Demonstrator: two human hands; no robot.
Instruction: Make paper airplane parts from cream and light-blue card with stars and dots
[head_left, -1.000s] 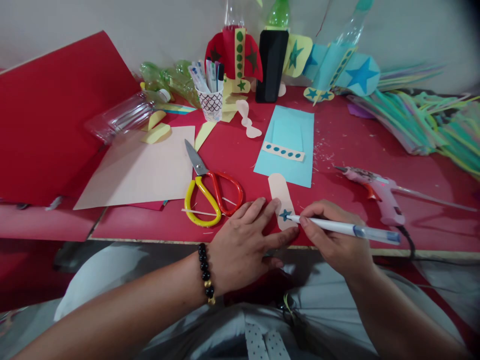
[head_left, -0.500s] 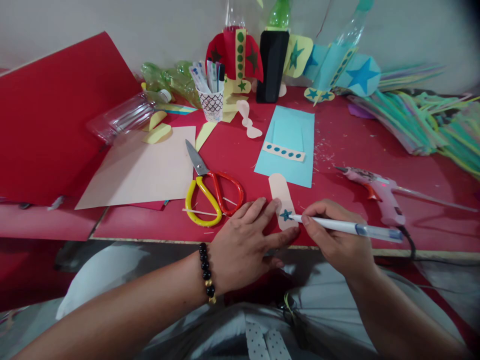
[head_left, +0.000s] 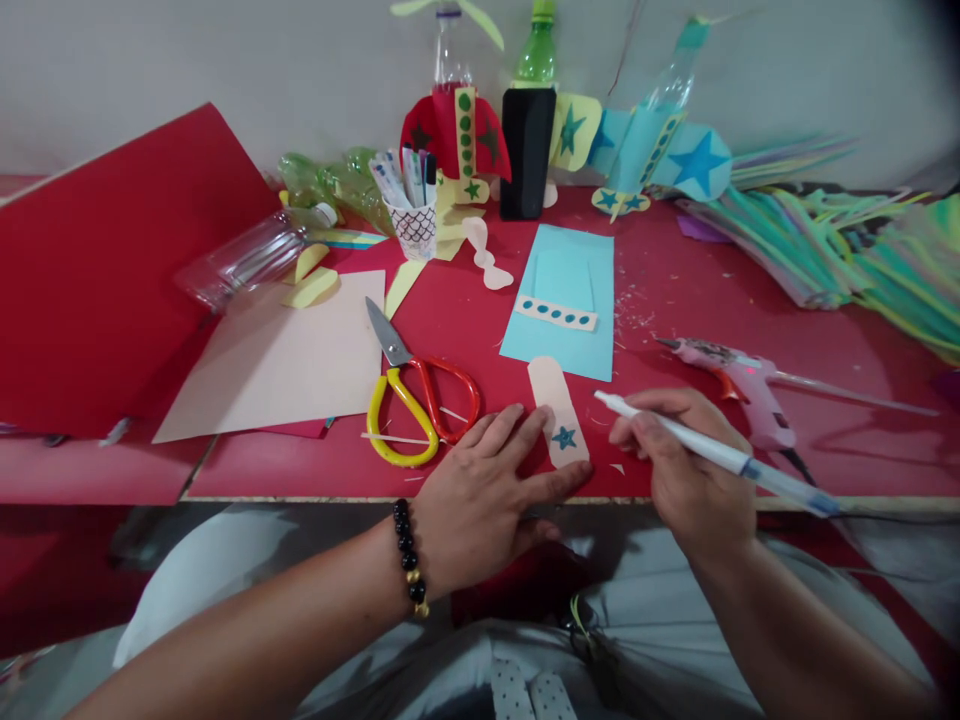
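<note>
A pale pink paper strip (head_left: 553, 385) with rounded ends lies near the table's front edge, a dark teal star drawn on its lower end. My left hand (head_left: 491, 475) rests flat with fingers spread, its fingertips on the strip's left side and lower end. My right hand (head_left: 690, 465) is closed round a white marker pen (head_left: 701, 448), its tip raised to the right of the strip and apart from it. Behind the strip, a light blue paper sheet (head_left: 559, 350) carries a narrow band of blue dots (head_left: 556, 313). Scissors (head_left: 427, 385) with red and yellow handles lie left of my left hand.
A pink glue gun (head_left: 761, 385) with its cord lies at the right. Decorated bottles (head_left: 454, 60), a black phone (head_left: 527, 150) and a cup of pens (head_left: 414, 232) stand at the back. Red card (head_left: 120, 260) and a clear bottle (head_left: 240, 245) occupy the left; colourful strips (head_left: 795, 240) the right.
The pen tip has lifted off the star and moved up and right, away from the strip, with my right hand. My left hand stays on the strip. The view has shifted slightly.
</note>
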